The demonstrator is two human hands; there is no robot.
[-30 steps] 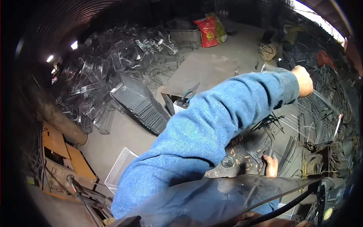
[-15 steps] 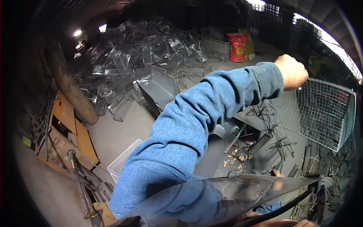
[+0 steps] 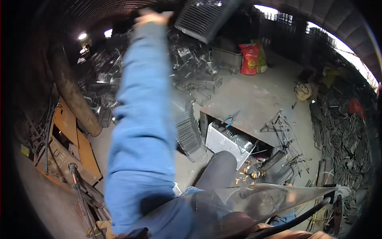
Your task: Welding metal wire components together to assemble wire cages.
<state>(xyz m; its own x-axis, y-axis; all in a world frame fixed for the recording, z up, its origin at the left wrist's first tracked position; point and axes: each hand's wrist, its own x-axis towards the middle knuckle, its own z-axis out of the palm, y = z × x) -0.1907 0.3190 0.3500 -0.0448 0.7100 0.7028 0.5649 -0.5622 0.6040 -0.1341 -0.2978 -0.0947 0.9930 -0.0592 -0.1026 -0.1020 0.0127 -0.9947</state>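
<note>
Left hand (image 3: pixel 152 18) has swung across from the right side of the view to the upper left; the wire basket (image 3: pixel 205 18), beside that hand at far right half a second ago, is now high up at top centre. Metal top (image 3: pixel 254 91) and the pliers (image 3: pixel 227 118) with blue handles, hidden behind the sleeve (image 3: pixel 143 123) a moment back, now show.

Key relation: basket lies just to the right of the left fingers, a dark gap seeming to part them. Its slatted face is tilted, the long run apparently slanting up and right, upper end cut off by the frame. Left hand much the nearer; arm stretched nearly straight out.

Left fingers: blurred, but look spread and released, nothing visible in them. Right hand (image 3: pixel 291 194): low right, seen dimly through the clear visor (image 3: pixel 254 203), well apart from the basket. Cannot tell whether its fingers are clenched or loose.

Around: heap of wire baskets (image 3: pixel 205 57) below the raised one; slatted stack (image 3: pixel 187 125) right of the sleeve; white box (image 3: pixel 225 142) at the near edge of the metal top; red bag (image 3: pixel 249 59) beyond.
</note>
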